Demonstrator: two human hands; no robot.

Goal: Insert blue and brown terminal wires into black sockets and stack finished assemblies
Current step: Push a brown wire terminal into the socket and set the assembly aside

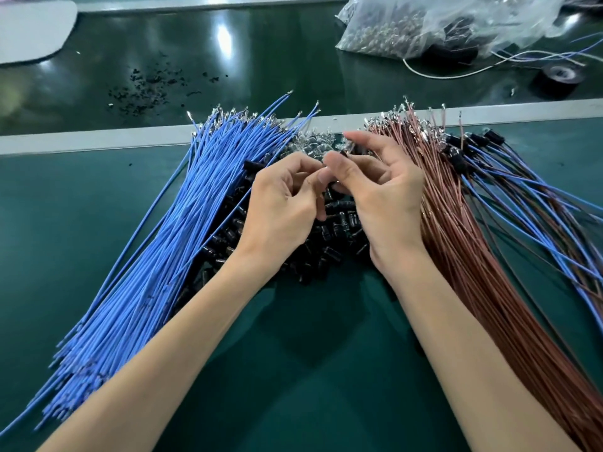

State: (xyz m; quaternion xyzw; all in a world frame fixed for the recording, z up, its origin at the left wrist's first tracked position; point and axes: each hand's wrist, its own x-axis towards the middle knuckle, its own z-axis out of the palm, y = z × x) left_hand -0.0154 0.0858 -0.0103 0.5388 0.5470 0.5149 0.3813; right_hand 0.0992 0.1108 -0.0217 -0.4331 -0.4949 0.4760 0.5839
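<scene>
A thick bundle of blue terminal wires (156, 243) fans across the left of the green mat. A bundle of brown terminal wires (470, 243) lies on the right. Between them sits a heap of black sockets (329, 239), with clear parts (310, 141) at its far end. My left hand (280, 203) and my right hand (375, 190) meet above the heap. The fingertips of both hands pinch a small black socket (342, 154) between them. Finished assemblies (522, 184) of blue and brown wires with black sockets lie stacked at the far right.
A clear plastic bag (408, 31) of parts lies at the back right, with a black tape roll (559, 79) and loose wires (489, 65) nearby. Black crumbs (146, 89) are scattered on the glossy belt. A grey rail (98, 140) crosses the table.
</scene>
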